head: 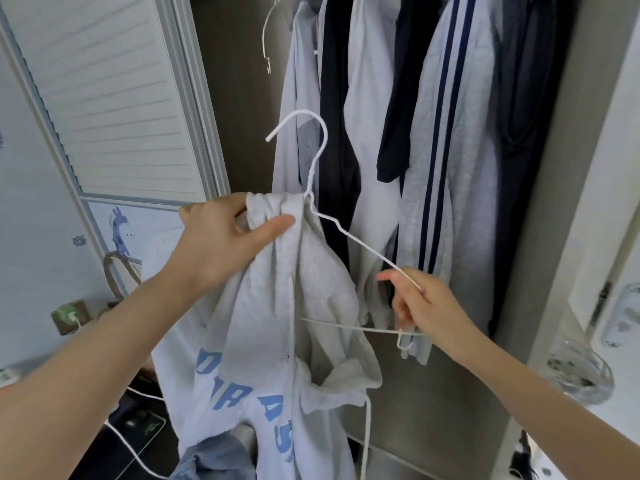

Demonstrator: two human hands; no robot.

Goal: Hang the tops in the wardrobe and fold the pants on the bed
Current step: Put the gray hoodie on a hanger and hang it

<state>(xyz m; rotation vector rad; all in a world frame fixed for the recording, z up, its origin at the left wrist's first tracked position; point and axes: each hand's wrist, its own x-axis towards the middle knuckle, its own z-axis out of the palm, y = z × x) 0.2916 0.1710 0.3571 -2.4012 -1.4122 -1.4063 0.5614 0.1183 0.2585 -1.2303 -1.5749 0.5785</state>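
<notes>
- Hanging half-threaded on a white wire hanger (pixel 349 233), the hoodie (pixel 277 306) is pale heather grey with light-blue block letters across its front and a white drawstring dangling below the hood.
- Its hood sags open low on the right, showing a fleecy lining; the fabric bunches at the hanger's neck, just under the hook.
- It is held up in front of the open wardrobe (pixel 554 237), not yet on a rail.
- Left hand (pixel 225 240) grips the bunched fabric at the hanger's neck, thumb pressed over the cloth.
- Right hand (pixel 419 306) pinches the hanger's right shoulder wire, fingers curled around it.
- Behind, grey and navy tops (pixel 398 116) hang in the wardrobe, one with dark stripes.
- An empty metal hanger (pixel 268 32) hangs at upper left; a slatted door (pixel 104 98) stands left.
</notes>
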